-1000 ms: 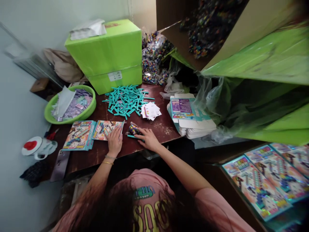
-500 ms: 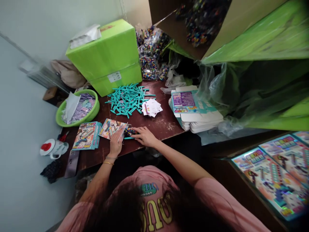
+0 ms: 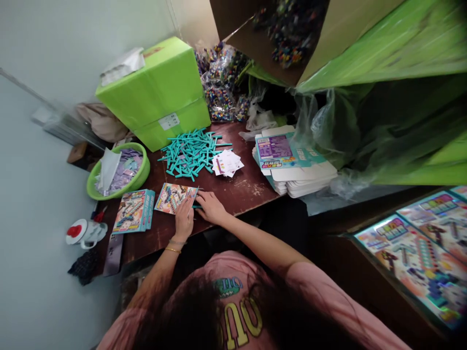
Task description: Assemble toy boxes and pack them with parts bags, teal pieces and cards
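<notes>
A flat printed cardboard box [image 3: 168,197] lies on the table in front of me. My left hand [image 3: 185,218] is laid over its right part, holding it with the fingers along the top. At the box's open right end is my right hand [image 3: 210,206], fingers bent and close together against the opening. A bit of teal plastic shows just under those fingertips; the rest is hidden by the hand and box. To the left, a small stack of the same filled boxes [image 3: 131,211] stands beside it.
Behind lie a heap of teal plastic sticks [image 3: 193,153] and a stack of white printed cards [image 3: 226,163]. A green basin [image 3: 146,170] holds small purple packets. Flattened boxes [image 3: 310,170] are stacked right. Around are a large green carton [image 3: 153,92], bead bags [image 3: 222,97], a lidded mug [image 3: 95,236] and a phone [image 3: 114,253].
The dark bag of colourful beads seen at the box's open end has gone out of sight there. My right hand has come closer to the left hand. The camera view has shifted slightly.
</notes>
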`<action>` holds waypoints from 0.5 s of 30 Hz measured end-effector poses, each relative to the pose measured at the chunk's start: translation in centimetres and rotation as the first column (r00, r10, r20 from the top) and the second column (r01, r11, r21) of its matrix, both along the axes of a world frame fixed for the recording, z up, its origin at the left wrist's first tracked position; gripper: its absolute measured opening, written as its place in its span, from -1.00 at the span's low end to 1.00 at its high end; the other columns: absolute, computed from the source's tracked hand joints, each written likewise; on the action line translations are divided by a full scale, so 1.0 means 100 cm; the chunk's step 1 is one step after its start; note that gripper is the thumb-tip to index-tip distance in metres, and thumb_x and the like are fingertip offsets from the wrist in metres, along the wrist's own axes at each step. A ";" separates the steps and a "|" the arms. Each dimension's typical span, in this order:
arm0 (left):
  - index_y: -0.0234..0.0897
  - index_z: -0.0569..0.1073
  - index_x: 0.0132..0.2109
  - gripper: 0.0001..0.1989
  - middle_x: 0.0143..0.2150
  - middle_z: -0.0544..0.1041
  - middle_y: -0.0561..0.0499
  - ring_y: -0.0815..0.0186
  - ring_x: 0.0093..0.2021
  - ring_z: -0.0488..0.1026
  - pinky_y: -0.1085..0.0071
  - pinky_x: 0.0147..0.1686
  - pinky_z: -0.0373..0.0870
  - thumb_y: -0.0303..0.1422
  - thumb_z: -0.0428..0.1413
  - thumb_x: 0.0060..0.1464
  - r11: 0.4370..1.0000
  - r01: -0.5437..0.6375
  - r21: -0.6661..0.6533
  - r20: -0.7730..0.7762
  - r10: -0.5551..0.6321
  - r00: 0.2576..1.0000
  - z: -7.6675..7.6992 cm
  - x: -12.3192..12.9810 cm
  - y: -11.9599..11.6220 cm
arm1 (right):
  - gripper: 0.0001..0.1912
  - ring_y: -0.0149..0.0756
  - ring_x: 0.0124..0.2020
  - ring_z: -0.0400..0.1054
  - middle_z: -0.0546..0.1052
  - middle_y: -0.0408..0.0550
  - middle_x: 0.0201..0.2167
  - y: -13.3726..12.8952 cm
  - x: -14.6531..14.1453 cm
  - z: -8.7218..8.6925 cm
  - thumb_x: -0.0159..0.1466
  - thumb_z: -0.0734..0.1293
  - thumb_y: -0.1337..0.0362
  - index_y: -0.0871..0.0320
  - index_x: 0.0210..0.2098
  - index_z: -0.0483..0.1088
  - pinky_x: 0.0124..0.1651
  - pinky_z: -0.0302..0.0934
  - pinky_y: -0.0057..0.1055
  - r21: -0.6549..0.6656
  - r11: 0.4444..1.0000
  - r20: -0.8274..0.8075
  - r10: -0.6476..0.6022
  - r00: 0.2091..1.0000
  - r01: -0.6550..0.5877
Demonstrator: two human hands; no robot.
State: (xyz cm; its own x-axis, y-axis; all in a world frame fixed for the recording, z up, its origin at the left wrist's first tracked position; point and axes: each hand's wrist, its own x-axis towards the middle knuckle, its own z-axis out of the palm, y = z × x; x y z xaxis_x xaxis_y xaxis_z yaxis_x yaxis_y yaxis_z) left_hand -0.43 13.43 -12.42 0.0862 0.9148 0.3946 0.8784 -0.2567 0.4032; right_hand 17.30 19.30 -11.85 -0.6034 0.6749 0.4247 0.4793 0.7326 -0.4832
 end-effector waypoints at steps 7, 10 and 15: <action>-0.26 0.36 0.32 -0.53 0.29 0.45 -0.15 0.07 0.36 0.27 -0.01 0.31 0.21 -0.30 -0.13 0.38 1.000 -0.024 0.014 -0.056 0.024 0.998 0.002 0.006 -0.001 | -0.75 -0.02 0.17 0.26 0.42 0.12 0.12 0.006 0.027 0.012 0.32 0.37 0.22 0.12 -0.02 0.48 0.24 0.14 -0.02 -0.174 0.976 -0.192 -0.162 0.968 0.129; -0.27 0.38 0.31 -0.54 0.28 0.46 -0.15 0.04 0.36 0.26 -0.01 0.30 0.21 -0.31 -0.12 0.37 1.000 -0.016 0.016 -0.088 0.018 0.996 0.001 0.007 -0.005 | -0.60 -0.19 -0.13 0.44 0.42 0.13 0.09 -0.007 0.053 0.006 0.34 0.34 0.23 0.12 0.15 0.39 0.07 0.33 -0.13 -0.440 0.870 -0.191 -0.331 0.924 0.222; -0.27 0.41 0.28 -0.55 0.27 0.46 -0.17 0.01 0.36 0.26 -0.05 0.30 0.21 -0.29 -0.09 0.35 0.999 -0.038 0.012 -0.031 0.039 0.999 -0.002 0.011 -0.003 | -0.40 -0.18 -0.01 0.47 0.43 0.21 0.16 -0.019 0.013 -0.007 0.24 0.33 0.43 0.21 0.28 0.29 0.15 0.34 -0.18 -0.580 0.813 -0.326 -0.185 0.927 -0.042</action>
State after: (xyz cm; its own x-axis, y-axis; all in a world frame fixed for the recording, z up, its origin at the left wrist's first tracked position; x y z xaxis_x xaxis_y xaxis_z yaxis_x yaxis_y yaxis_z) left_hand 0.71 13.09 -12.62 0.0636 0.9130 0.4029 0.8999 -0.2270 0.3723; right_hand 18.58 17.44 -12.50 -0.4295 0.8947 0.1222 0.2333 0.2407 -0.9422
